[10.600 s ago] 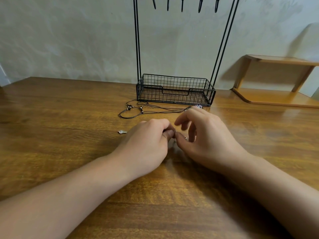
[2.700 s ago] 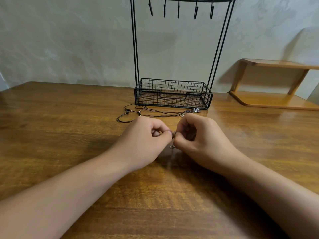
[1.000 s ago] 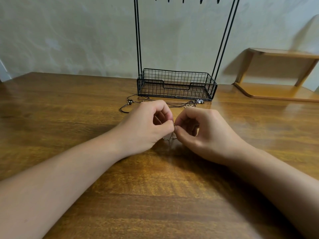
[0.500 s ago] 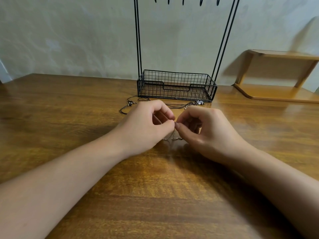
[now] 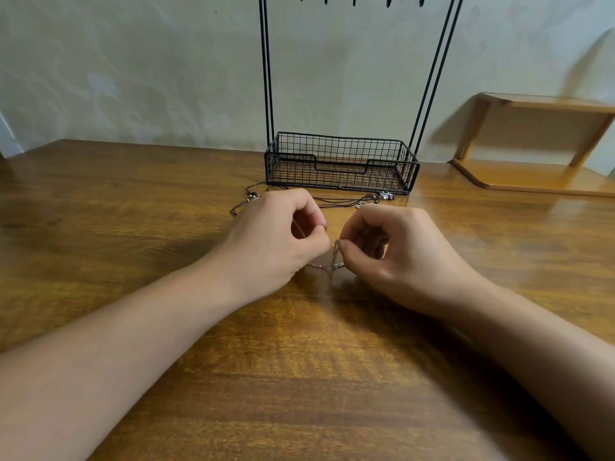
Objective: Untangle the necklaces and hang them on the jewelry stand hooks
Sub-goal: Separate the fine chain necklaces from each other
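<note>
A thin silver chain necklace (image 5: 327, 265) hangs in a small loop between my two hands just above the wooden table (image 5: 133, 207). My left hand (image 5: 276, 241) pinches one part of it between thumb and forefinger; my right hand (image 5: 396, 254) pinches it a finger's width away. Behind my hands a black cord necklace (image 5: 346, 201) with dark beads (image 5: 253, 195) and a silver pendant (image 5: 386, 195) lies on the table. The black wire jewelry stand (image 5: 341, 161) rises behind it, its hooks (image 5: 389, 1) only partly in view at the top edge.
The stand's wire basket base (image 5: 409, 168) sits against the pale wall. A low wooden shelf (image 5: 539, 141) stands at the back right of the table.
My fingertips have parted slightly over the last second, and the silver chain's loop shows a little more between them. The black cord necklace has not moved.
</note>
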